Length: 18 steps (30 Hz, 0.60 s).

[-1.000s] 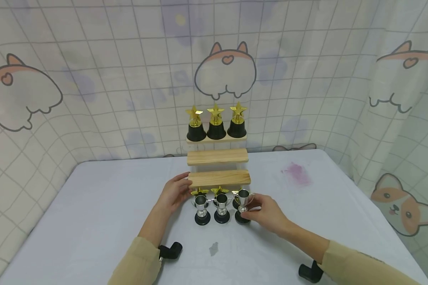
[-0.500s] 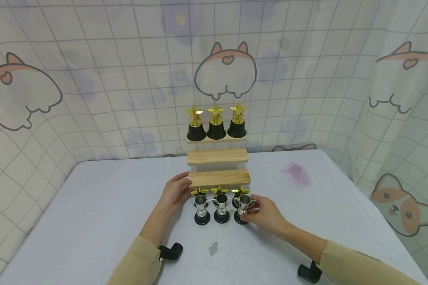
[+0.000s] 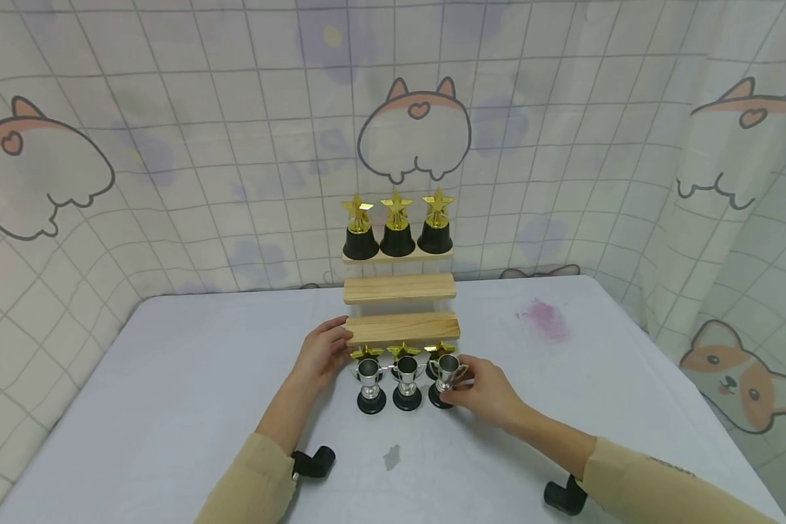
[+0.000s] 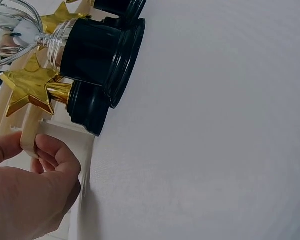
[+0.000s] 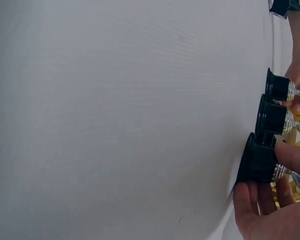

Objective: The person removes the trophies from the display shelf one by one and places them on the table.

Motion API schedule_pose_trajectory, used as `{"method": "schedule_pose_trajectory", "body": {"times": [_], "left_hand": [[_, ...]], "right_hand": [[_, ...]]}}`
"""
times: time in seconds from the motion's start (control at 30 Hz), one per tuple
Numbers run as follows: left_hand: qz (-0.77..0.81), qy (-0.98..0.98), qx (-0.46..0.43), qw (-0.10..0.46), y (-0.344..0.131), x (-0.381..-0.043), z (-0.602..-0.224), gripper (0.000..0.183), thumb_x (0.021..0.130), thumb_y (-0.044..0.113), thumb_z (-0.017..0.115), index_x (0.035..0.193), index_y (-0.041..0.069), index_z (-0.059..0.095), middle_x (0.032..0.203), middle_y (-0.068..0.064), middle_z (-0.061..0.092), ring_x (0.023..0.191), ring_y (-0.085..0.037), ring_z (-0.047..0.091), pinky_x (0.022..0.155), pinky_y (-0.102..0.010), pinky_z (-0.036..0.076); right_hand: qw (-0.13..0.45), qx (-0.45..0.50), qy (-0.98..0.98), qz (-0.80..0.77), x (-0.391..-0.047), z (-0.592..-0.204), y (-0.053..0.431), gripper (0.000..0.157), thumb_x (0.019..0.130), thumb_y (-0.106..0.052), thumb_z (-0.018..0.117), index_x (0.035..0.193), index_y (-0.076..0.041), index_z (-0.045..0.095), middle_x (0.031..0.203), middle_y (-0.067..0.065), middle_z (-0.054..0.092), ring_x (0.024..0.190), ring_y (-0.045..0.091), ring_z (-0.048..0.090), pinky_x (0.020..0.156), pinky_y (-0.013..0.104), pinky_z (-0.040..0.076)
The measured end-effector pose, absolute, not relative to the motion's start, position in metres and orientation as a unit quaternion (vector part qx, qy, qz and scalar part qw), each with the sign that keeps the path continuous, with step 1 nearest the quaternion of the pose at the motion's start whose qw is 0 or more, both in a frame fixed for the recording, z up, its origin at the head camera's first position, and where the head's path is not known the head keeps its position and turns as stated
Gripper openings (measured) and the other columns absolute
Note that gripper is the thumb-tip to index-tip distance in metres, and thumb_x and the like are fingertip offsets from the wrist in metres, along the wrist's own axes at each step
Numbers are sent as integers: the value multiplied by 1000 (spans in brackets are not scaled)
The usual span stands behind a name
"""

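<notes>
At the front right of the shelf, my right hand (image 3: 487, 393) holds a small silver trophy cup (image 3: 447, 367) by its black base (image 5: 257, 162), thumb on one side and fingers on the other. The cup stands upright on the cloth, in line with two like it, the middle cup (image 3: 407, 370) and the left cup (image 3: 369, 371). My left hand (image 3: 321, 354) pinches the left end of the lowest wooden shelf board (image 3: 402, 328); the left wrist view shows thumb and fingers around that board end (image 4: 29, 137). Gold star trophies (image 3: 404, 351) stand behind the cups, partly hidden.
Above the lowest board is a bare middle board (image 3: 399, 288). The top board (image 3: 398, 257) carries three gold star trophies (image 3: 397, 222) on black bases. A white cloth (image 3: 170, 407) covers the table, and a patterned curtain (image 3: 236, 160) hangs behind.
My right hand has shifted the silver trophy cup slightly left and back toward the other two. The gold star behind it shows more now. My left hand stays on the board.
</notes>
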<state>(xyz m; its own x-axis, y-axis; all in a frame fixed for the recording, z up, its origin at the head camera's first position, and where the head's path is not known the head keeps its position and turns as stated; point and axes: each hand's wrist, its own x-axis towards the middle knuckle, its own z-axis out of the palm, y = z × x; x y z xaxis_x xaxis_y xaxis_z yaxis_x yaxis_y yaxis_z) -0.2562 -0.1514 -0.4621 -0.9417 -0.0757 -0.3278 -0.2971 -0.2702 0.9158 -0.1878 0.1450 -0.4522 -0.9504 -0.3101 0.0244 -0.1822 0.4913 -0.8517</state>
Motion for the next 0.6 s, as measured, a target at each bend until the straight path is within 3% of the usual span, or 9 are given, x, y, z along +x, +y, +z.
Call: {"method": "schedule_pose_trajectory", "body": {"times": [0.23,0.6], "left_hand": [[782,600,-153,72,-152,-257,-462,54,93,0,58,146,1,49,132,-20,54,91,-16,61,72,-25,53],[778,604,-155,79,-152,-257,-463,53,94,2,58,147,3,49,135,-20,54,100,-21,61,75,-26,54]], "right_hand": [[63,-148,860,-484,-189,-454,145,33,78,-5,86,105,-3,67,94,4,72,93,27,72,84,40,58],[34,-168,858,-485,-189,-456,155,34,80,-2,84,110,-2,68,100,6,71,97,28,70,85,34,58]]}}
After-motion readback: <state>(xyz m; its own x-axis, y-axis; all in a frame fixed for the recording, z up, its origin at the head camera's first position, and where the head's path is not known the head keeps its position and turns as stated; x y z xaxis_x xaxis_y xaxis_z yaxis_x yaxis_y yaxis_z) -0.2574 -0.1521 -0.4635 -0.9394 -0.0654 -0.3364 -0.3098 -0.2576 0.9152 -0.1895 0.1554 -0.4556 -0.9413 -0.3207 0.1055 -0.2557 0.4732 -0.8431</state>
